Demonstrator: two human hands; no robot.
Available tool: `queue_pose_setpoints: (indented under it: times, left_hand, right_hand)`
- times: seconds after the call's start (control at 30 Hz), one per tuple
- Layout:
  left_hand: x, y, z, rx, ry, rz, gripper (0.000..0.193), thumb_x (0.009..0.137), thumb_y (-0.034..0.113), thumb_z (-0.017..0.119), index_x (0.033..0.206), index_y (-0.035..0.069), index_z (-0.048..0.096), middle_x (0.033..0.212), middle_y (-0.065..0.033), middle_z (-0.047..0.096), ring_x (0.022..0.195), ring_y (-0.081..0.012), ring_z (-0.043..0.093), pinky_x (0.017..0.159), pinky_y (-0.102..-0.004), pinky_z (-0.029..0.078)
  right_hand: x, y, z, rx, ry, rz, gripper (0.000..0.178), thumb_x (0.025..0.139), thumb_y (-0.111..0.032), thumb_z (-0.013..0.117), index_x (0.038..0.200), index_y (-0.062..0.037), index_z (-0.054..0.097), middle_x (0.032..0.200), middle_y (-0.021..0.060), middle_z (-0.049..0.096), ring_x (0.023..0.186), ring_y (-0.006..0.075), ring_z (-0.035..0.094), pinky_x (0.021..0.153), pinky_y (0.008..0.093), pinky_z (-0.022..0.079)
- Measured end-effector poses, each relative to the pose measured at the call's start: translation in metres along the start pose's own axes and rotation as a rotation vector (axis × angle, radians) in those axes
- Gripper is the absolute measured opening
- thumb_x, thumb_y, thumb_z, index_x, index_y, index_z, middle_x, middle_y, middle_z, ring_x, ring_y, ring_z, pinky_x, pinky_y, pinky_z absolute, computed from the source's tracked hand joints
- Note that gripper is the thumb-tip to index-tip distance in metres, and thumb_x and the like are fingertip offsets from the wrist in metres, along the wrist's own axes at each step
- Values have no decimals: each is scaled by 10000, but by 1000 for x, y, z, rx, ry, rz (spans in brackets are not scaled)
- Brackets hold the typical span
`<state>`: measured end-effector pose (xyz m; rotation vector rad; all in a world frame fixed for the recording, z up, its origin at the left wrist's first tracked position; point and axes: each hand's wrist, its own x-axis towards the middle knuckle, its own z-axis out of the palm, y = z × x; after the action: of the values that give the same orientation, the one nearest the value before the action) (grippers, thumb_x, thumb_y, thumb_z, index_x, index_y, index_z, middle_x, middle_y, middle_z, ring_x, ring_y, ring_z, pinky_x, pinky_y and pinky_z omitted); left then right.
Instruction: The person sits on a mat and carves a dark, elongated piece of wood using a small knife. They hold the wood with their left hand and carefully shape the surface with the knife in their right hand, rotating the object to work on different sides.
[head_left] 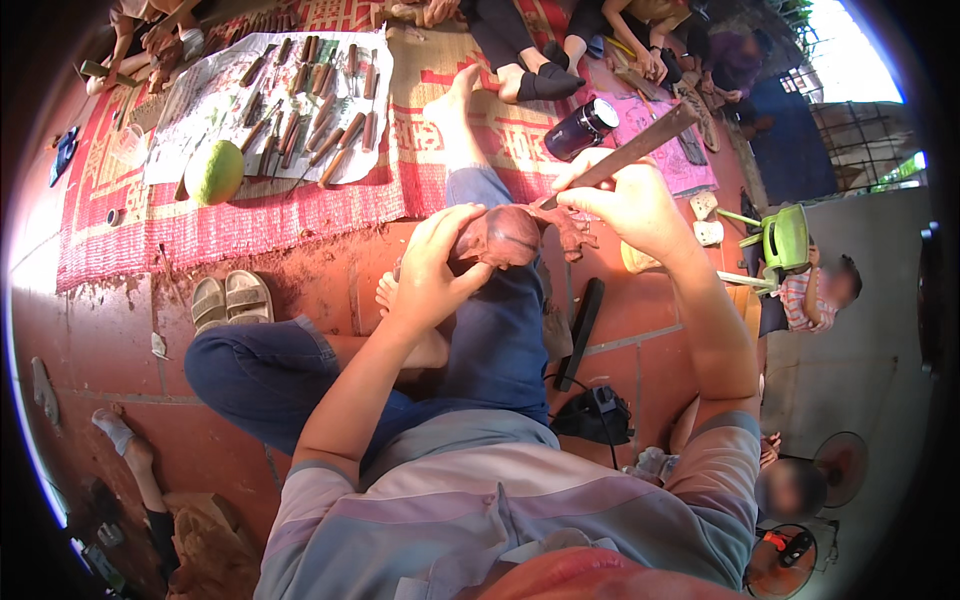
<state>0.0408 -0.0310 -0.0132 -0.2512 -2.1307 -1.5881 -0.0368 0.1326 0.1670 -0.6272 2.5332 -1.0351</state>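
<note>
A reddish wooden figure (500, 235), roughly shaped but not yet finished, is gripped by the left hand (435, 265) while a chisel (625, 152) is clasped in the right hand (625, 205).

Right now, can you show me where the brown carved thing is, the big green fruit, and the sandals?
brown wooden carving (505, 237), head view, on its rounded top beside the left hand's thumb.
green round fruit (214, 172), head view, middle of its skin.
pair of sandals (232, 298), head view, between the two straps.
</note>
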Motion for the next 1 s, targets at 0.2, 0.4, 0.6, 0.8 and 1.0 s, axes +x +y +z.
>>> queue_pose_setpoints:
  times: [0.2, 0.4, 0.6, 0.8, 1.0]
  left_hand:
    - [-3, -1, 3, 4, -9, 5, 561, 617, 108, 705, 1147, 72, 527, 1135, -119, 553, 1078, -290, 504, 929, -374, 390]
    - [-2, -1, 1, -31, -2, -32, 579, 599, 77, 708, 1150, 70, 529, 1145, -116, 551, 1086, -284, 502, 932, -374, 390]
    - [-3, 21, -8, -134, -4, -241, 567, 601, 83, 683, 1143, 43, 521, 1109, -132, 548, 1046, -281, 514, 920, -372, 389]
    - [-12, -9, 7, -104, -37, -207, 555, 623, 41, 647, 1156, 15, 495, 1106, -126, 525, 1063, -248, 511, 924, -341, 390]
    - [9, 42, 8, -179, -26, 28, 754, 633, 35, 726, 1287, -12, 355, 1256, -171, 445, 1173, -285, 426, 1008, -384, 312]
  right_hand:
    - [2, 15, -25, 33, 313, -210, 70, 755, -8, 636, 824, -2, 634, 737, 0, 609, 626, 40, 487, 556, 184, 383]
    - [-5, 16, -1, 66, 45, -148, 103, 763, -24, 648, 855, 16, 623, 799, 25, 620, 730, 71, 557, 660, 221, 461]
    - [-1, -5, 3, 59, -54, -158, 31, 783, -22, 610, 782, -15, 580, 710, 34, 597, 628, 88, 561, 579, 239, 459]
    - [8, 39, -11, 37, 236, -397, 84, 727, -55, 659, 781, -6, 616, 705, 58, 605, 663, 122, 593, 618, 249, 462]
    - [7, 47, 1, -7, 62, -340, 248, 677, -230, 699, 797, -17, 656, 727, 153, 634, 686, 273, 631, 643, 346, 487]
